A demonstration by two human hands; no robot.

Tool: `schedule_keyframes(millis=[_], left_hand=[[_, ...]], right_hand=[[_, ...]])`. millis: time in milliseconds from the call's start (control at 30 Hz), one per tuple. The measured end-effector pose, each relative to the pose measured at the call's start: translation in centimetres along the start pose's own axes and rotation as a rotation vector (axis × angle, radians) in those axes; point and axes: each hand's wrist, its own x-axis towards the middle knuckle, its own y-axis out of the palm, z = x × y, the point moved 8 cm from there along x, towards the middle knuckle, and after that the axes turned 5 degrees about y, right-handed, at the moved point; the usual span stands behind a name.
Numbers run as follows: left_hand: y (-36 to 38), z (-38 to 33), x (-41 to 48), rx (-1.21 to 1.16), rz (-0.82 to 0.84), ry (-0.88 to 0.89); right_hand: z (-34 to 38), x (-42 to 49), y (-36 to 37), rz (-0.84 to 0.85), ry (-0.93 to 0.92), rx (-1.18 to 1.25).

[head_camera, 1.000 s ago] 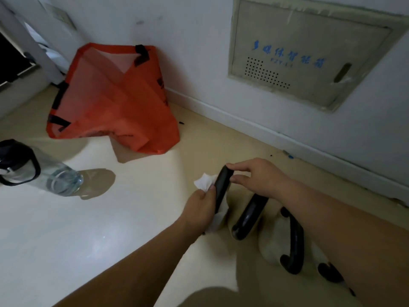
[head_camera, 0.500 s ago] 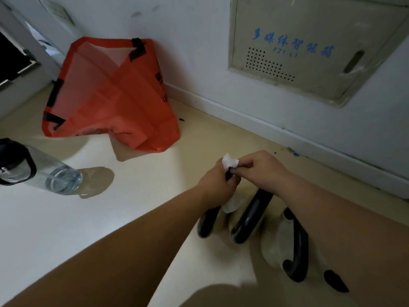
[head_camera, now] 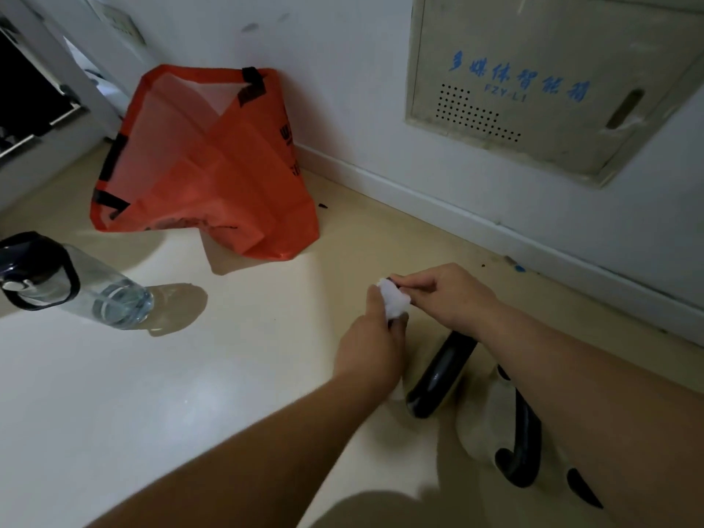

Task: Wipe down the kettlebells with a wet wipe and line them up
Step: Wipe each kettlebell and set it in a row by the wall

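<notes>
**Ana:** Fingers (head_camera: 378,312) of the left hand (head_camera: 369,346) are curled round the wet wipe (head_camera: 393,299), which is bunched against the top of the held handle (head_camera: 400,321). The right hand (head_camera: 447,295) pinches that same handle just beside the wipe, its fingertips (head_camera: 417,286) closed narrow on it.

**Ben:** How should the wiping go?

**Ana:** I'd steady it with the right hand and draw the wipe along the whole loop, turning it to a fresh face. Then the body below, which the hands hide.

**Ben:** How many kettlebells (head_camera: 491,417)?

**Ana:** From the near right: one dark stub (head_camera: 583,489) half cut off by the forearm, one near handle (head_camera: 527,443) over a pale body, one middle handle (head_camera: 442,379) to its left, then the one being wiped. Four, I judge. They sit close together on the floor (head_camera: 190,394), not in a tidy line yet.

**Ben:** And the rest?

**Ana:** One wipe. Farther left is one clear bottle (head_camera: 95,291) with a dark lid. Beyond it, one orange bag (head_camera: 205,165) slumps against the wall. Far right, one wall panel (head_camera: 533,70).
</notes>
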Motion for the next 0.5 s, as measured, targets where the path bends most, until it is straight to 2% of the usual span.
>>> schedule_keyframes(millis=[67,267,333,400,500], left_hand=[[0.1,-0.9,1.8,-0.031,0.083,0.011],[-2.4,-0.1,2.8,0.222,0.312,0.192],[-2.0,-0.1,2.2,0.262,0.285,0.210],[-1.6,-0.2,1.5,0.269,0.180,0.236],[-2.4,0.8,-1.5,0.437,0.010,0.345]], right_hand=[[0.0,0.0,-0.2,-0.025,0.003,0.000],[-0.2,-0.6,-0.9,-0.129,0.018,0.072],[-0.1,-0.7,-1.2,-0.121,0.005,0.051],[0.2,-0.8,-1.1,-0.078,-0.018,0.022],[1.0,-1.0,-0.2,-0.001,-0.033,0.026]])
